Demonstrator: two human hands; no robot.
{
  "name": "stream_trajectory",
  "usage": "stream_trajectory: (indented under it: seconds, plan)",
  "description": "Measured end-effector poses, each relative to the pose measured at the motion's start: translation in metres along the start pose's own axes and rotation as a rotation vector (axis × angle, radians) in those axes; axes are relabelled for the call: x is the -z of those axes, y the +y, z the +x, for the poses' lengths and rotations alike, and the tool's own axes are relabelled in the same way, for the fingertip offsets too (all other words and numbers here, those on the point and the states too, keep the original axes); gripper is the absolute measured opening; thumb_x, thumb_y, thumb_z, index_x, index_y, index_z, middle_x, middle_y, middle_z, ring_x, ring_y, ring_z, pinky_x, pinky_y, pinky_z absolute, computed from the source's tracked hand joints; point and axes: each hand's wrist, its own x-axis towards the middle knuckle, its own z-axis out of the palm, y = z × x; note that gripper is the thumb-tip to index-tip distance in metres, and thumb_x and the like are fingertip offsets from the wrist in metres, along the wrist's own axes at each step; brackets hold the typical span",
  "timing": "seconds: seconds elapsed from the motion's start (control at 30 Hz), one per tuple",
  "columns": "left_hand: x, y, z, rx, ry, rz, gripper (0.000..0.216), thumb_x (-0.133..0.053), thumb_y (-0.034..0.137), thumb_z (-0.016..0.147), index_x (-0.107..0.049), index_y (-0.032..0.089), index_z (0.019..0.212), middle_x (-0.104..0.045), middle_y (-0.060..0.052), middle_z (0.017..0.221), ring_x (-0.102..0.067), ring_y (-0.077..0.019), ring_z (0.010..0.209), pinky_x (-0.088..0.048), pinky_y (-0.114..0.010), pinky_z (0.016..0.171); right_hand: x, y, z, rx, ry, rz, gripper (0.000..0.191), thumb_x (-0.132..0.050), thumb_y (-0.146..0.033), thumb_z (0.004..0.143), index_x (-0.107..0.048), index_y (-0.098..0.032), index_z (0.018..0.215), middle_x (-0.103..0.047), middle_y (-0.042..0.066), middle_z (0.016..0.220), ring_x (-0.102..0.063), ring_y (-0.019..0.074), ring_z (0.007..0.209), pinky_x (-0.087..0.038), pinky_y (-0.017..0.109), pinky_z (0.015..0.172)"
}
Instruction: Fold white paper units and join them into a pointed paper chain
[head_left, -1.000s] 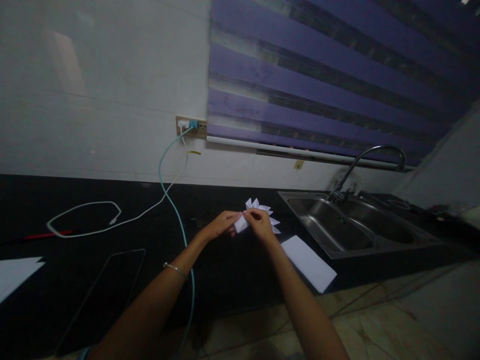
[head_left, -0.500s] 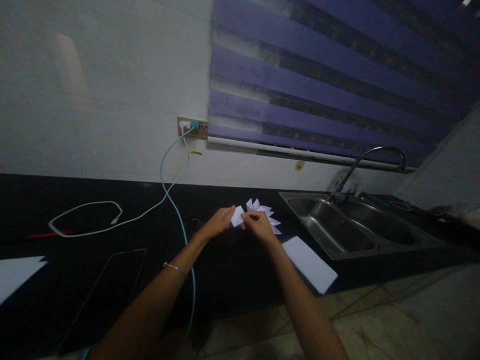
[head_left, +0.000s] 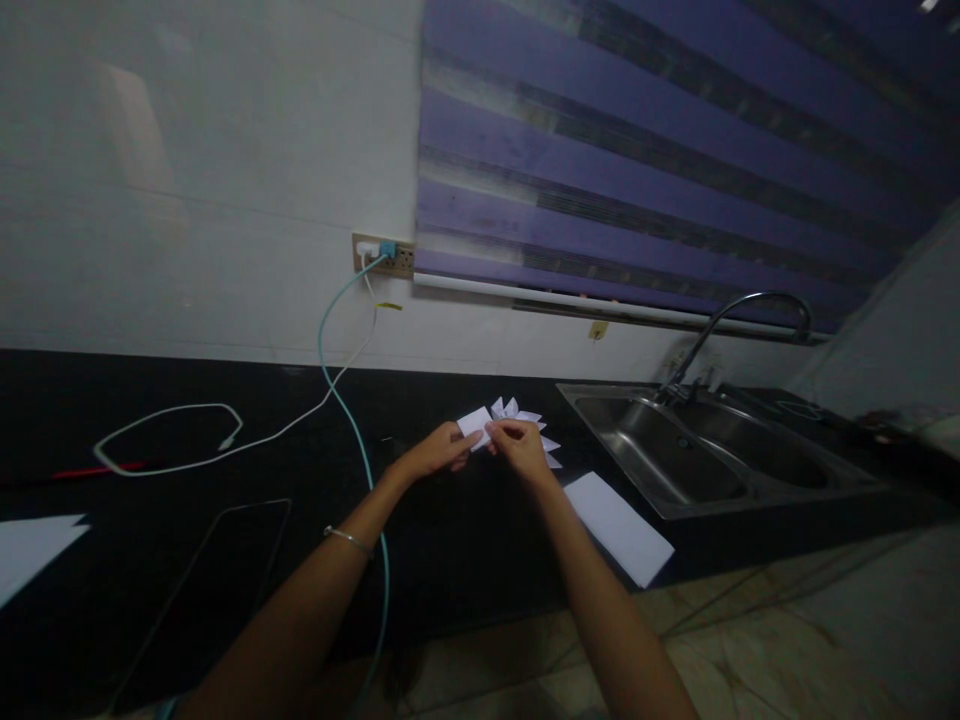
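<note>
One small folded white paper (head_left: 472, 420) is between our two hands over the black countertop (head_left: 465, 560): our left hand (head_left: 437, 449) pinches its left side, our right hand (head_left: 519, 446) its right edge. Just beside our right hand we see pointed folded-paper pieces (head_left: 511, 408); farther right, folded white sheets (head_left: 619, 530) lie near the double-bowl steel sink (head_left: 626, 468).

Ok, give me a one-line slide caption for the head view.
Left hand and right hand pinching a small folded white paper piece over a black countertop, near pointed white folded-paper shapes.
</note>
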Motion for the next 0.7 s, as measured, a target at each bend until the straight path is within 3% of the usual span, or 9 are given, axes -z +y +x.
stream_trajectory:
  seconds: [0.27, 0.43, 0.7]
  plan:
    - [0.0, -0.006, 0.003, -0.071, 0.016, 0.016, 0.045, -0.049, 0.054, 0.084, -0.056, 0.011, 0.072, -0.046, 0.003, 0.047, -0.039, -0.0058, 0.038, -0.029, -0.017, 0.04, -0.002, 0.003, 0.001, -0.039, 0.003, 0.039, 0.03, -0.064, -0.044, 0.076, -0.068, -0.015, 0.068, -0.059, 0.001, 0.054, -0.052, 0.0128, 0.05, -0.04, 0.025, 0.051]
    - [0.002, -0.012, 0.005, -0.099, 0.037, 0.016, 0.044, -0.049, 0.053, 0.084, -0.057, 0.01, 0.077, -0.048, 0.003, 0.048, -0.04, -0.0061, 0.039, -0.029, -0.018, 0.041, -0.005, 0.005, 0.002, -0.095, 0.027, 0.176, 0.028, -0.068, -0.042, 0.072, -0.07, -0.017, 0.085, -0.065, 0.002, 0.068, -0.055, 0.0133, 0.056, -0.044, 0.025, 0.054]
    - [0.003, -0.013, 0.003, -0.086, -0.057, 0.109, 0.047, -0.047, 0.052, 0.085, -0.055, 0.011, 0.064, -0.048, 0.001, 0.046, -0.042, -0.0071, 0.04, -0.029, -0.019, 0.042, -0.005, 0.0, 0.0, -0.077, 0.025, 0.219, 0.025, -0.074, -0.035, 0.066, -0.072, -0.017, 0.083, -0.069, 0.005, 0.077, -0.061, 0.0171, 0.069, -0.047, 0.029, 0.065]
